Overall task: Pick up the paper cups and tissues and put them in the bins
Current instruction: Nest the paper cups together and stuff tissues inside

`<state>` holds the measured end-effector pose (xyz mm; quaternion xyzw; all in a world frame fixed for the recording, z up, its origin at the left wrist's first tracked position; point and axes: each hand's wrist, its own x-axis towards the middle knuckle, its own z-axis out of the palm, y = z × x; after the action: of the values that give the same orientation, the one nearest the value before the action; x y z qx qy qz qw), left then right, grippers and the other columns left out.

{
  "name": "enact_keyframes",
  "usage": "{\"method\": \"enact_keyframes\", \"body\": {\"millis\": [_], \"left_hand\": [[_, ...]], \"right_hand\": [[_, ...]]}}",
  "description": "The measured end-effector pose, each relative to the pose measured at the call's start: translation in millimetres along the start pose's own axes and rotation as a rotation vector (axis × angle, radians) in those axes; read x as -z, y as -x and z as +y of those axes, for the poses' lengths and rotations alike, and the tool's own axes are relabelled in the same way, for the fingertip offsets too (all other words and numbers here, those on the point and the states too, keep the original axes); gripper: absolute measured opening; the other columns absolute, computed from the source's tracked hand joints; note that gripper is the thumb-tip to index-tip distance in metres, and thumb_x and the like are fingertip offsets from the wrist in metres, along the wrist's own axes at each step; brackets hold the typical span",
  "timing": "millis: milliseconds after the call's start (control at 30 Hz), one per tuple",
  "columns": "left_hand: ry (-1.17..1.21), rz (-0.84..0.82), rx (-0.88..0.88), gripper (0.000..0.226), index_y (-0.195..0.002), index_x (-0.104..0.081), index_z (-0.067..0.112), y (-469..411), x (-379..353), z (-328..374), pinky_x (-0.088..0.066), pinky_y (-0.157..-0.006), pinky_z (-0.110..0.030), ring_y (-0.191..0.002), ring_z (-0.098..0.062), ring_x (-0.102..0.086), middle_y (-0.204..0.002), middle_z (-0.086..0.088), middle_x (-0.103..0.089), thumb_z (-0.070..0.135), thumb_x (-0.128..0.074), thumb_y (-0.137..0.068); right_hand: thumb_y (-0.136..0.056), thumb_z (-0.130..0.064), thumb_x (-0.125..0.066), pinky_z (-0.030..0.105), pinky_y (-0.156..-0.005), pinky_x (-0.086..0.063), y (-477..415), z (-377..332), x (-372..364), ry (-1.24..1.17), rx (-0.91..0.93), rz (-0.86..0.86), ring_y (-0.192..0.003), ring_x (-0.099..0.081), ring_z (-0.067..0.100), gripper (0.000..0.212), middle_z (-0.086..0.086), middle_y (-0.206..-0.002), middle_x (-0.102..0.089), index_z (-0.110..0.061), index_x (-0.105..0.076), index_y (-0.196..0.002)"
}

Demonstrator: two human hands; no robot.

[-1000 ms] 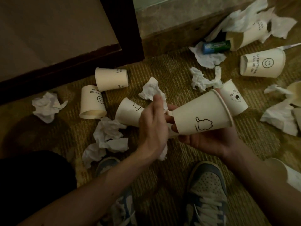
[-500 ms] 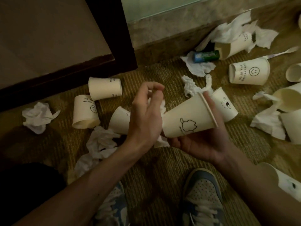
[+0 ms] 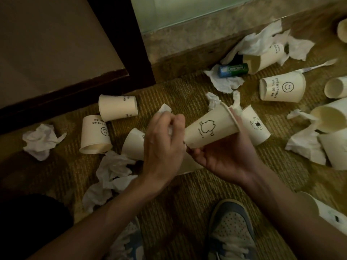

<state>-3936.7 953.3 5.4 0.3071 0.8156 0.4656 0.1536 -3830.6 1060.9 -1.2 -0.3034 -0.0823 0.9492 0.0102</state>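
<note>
My right hand (image 3: 223,156) holds a white paper cup (image 3: 210,127) with a duck drawing, tilted on its side, thumb at the rim. My left hand (image 3: 163,141) is curled round a crumpled white tissue (image 3: 165,109) just left of that cup's base. On the woven floor lie more cups: two smiley cups (image 3: 94,135) (image 3: 118,107) at the left, one (image 3: 134,144) partly behind my left hand, a dog-face cup (image 3: 256,125) behind the held cup, and a smiley cup (image 3: 282,87) at the right. Crumpled tissues (image 3: 40,140) (image 3: 112,167) (image 3: 224,82) are scattered around. No bin is in view.
A dark wooden frame (image 3: 122,34) and a stone ledge (image 3: 206,40) bound the far side. A blue-green pack (image 3: 232,69) and a white plastic spoon (image 3: 319,65) lie among tissues at the upper right. More cups (image 3: 330,117) crowd the right edge. My shoes (image 3: 231,231) are at the bottom.
My left hand, raised with fingers spread half a second ago, has closed round a tissue beside the cup's base. The right hand still holds the duck cup.
</note>
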Motion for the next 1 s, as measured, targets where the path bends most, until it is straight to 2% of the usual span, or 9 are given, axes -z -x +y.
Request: {"method": "enact_keyframes", "body": {"millis": [133, 300, 367, 533, 633, 700, 767, 900, 1000], "left_hand": [[-0.041, -0.026, -0.067, 0.044, -0.071, -0.050, 0.017, -18, 9, 2, -0.035, -0.055, -0.014, -0.063, -0.003, -0.045, -0.069, 0.011, -0.046, 0.051, -0.044, -0.099], [-0.204, -0.353, -0.193, 0.085, -0.123, -0.056, 0.025, -37, 16, 0, -0.035, -0.067, -0.013, -0.085, 0.003, -0.050, -0.100, 0.020, -0.051, 0.089, -0.042, -0.068], [-0.303, -0.398, -0.265, 0.094, -0.127, -0.056, 0.021, -42, 16, 0, -0.032, -0.066, -0.013, -0.081, 0.003, -0.047, -0.100, 0.015, -0.050, 0.089, -0.049, -0.063], [-0.167, -0.263, -0.069, 0.049, -0.103, -0.063, 0.028, -52, 14, -5, -0.052, -0.061, -0.024, -0.083, -0.002, -0.061, -0.092, 0.014, -0.062, 0.069, -0.055, -0.078], [0.076, -0.241, 0.086, 0.015, -0.086, -0.063, 0.038, -60, 15, -8, -0.052, -0.057, -0.012, -0.080, 0.008, -0.067, -0.082, 0.023, -0.071, 0.053, -0.064, -0.086], [0.145, -0.246, 0.134, 0.015, -0.079, -0.067, 0.035, -64, 13, -9, -0.049, -0.055, -0.009, -0.076, 0.006, -0.068, -0.079, 0.026, -0.071, 0.047, -0.065, -0.089], [0.182, -0.251, 0.161, 0.017, -0.077, -0.068, 0.033, -66, 11, -11, -0.049, -0.055, -0.010, -0.074, 0.005, -0.069, -0.078, 0.024, -0.072, 0.045, -0.066, -0.089], [0.211, -0.290, 0.188, 0.026, -0.078, -0.068, 0.032, -64, 10, -13, -0.047, -0.054, -0.009, -0.072, 0.005, -0.068, -0.077, 0.023, -0.072, 0.058, -0.064, -0.080], [0.214, -0.275, 0.228, 0.032, -0.072, -0.066, 0.028, -62, 12, -14, -0.043, -0.049, -0.008, -0.060, 0.005, -0.065, -0.062, 0.020, -0.068, 0.060, -0.061, -0.074]], "right_hand": [[-0.077, -0.079, -0.044, 0.034, -0.067, -0.055, -8, -9, -3, 0.232, 0.034, 0.161, -0.095, -0.065, 0.030, 0.085, 0.021, -0.119, -0.065, -0.011, -0.063, -0.123], [-0.081, -0.084, -0.033, 0.041, -0.067, -0.056, -18, -29, -12, 0.492, 0.025, 0.216, -0.087, -0.071, 0.028, 0.077, 0.015, -0.101, -0.073, -0.022, -0.076, -0.099], [-0.082, -0.083, -0.032, 0.051, -0.077, -0.057, -23, -37, -16, 0.514, 0.009, 0.225, -0.095, -0.071, 0.034, 0.077, 0.017, -0.106, -0.073, -0.021, -0.076, -0.100], [-0.078, -0.088, -0.015, 0.039, -0.063, -0.059, -27, -66, -25, 0.958, -0.129, 0.259, -0.087, -0.073, 0.035, 0.093, 0.018, -0.097, -0.074, -0.016, -0.062, -0.111], [-0.090, -0.075, -0.024, 0.027, -0.056, -0.056, -39, -99, -29, 1.309, 0.071, 0.446, -0.077, -0.074, 0.020, 0.069, 0.010, -0.094, -0.075, -0.020, -0.063, -0.103], [-0.102, -0.049, -0.037, 0.024, -0.067, -0.052, -54, -122, -23, 1.699, 0.399, 0.618, -0.089, -0.068, 0.016, 0.038, 0.006, -0.112, -0.069, -0.022, -0.062, -0.111], [-0.102, -0.026, -0.043, 0.034, -0.088, -0.045, -71, -142, -8, 2.096, 0.628, 0.721, -0.115, -0.054, 0.023, 0.031, 0.008, -0.131, -0.056, -0.018, -0.056, -0.129], [-0.093, -0.002, -0.051, 0.041, -0.093, -0.043, -94, -157, 17, 2.396, 0.425, 0.738, -0.122, -0.046, 0.033, 0.050, 0.015, -0.143, -0.040, -0.011, -0.043, -0.141], [-0.090, -0.006, -0.060, 0.042, -0.084, -0.044, -103, -156, 23, 2.486, 0.445, 0.796, -0.115, -0.045, 0.036, 0.054, 0.020, -0.134, -0.038, -0.007, -0.039, -0.140]]}}
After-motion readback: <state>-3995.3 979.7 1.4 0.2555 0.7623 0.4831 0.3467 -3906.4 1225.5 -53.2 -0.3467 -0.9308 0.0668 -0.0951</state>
